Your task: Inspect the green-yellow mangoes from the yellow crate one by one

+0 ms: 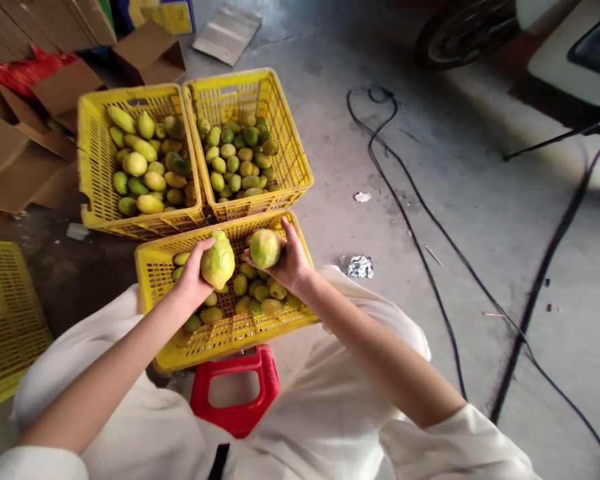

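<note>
My left hand [190, 280] is closed around a lumpy yellow-green lemon-like fruit [219, 261], thumb across its upper side. In my right hand [294, 263] rests a rounder yellow-green lemon-like fruit [265, 249], with the fingers curled beneath it and one finger pointing up beside it. Both hands are held above a yellow plastic crate [180, 360] between my knees. Smaller green and yellow fruits [272, 307] lie in that crate, partly hidden by my hands and forearms.
Beyond stand two yellow crates, the left [93, 160] with larger fruits, the right [295, 170] with smaller ones. A red stool [270, 383] is below me. Cardboard boxes [15, 160] lie left; black cables [410, 220] and crumpled foil [361, 267] lie right. A wheeled vehicle [467, 33] stands behind.
</note>
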### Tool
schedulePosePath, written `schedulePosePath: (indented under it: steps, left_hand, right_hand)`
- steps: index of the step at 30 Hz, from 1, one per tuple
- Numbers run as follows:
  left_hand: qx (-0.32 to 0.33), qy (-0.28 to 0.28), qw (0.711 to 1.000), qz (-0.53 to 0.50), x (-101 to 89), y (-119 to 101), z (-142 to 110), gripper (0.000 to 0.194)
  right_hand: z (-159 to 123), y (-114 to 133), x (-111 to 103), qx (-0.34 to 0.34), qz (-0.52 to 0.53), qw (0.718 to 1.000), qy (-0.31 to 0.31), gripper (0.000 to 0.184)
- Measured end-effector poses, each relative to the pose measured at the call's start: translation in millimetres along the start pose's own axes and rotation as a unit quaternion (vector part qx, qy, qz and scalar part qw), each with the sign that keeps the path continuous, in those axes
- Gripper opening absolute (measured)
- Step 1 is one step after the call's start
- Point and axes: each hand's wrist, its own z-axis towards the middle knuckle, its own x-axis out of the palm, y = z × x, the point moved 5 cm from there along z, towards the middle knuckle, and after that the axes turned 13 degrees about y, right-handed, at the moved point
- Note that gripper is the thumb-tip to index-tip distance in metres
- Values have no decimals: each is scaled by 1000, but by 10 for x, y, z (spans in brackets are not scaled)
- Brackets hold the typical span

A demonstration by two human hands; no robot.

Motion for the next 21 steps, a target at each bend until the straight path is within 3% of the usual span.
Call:
schedulePosePath:
  steps: [4,9,14,17,21]
  left_hand:
    - [-38,-1,999,10,14,12,27,33]
    - [-76,-44,996,-24,17,49,-7,35]
    - [-76,-53,996,-12,-3,34,-8,18]
    - [-81,-53,995,14,14,25,-19,15]
    - [-83,-39,995,32,48,22,-37,19]
  right_hand:
    - [-47,5,35,-25,-36,999,-21,36]
    - [-26,-77,31,-25,-93,995,0,42]
    - [9,-136,-45,35,-88,995,-21,28]
    - [27,-157,-68,76,-69,995,-16,33]
    - [32,-155,-47,81,-55,995,-14,38]
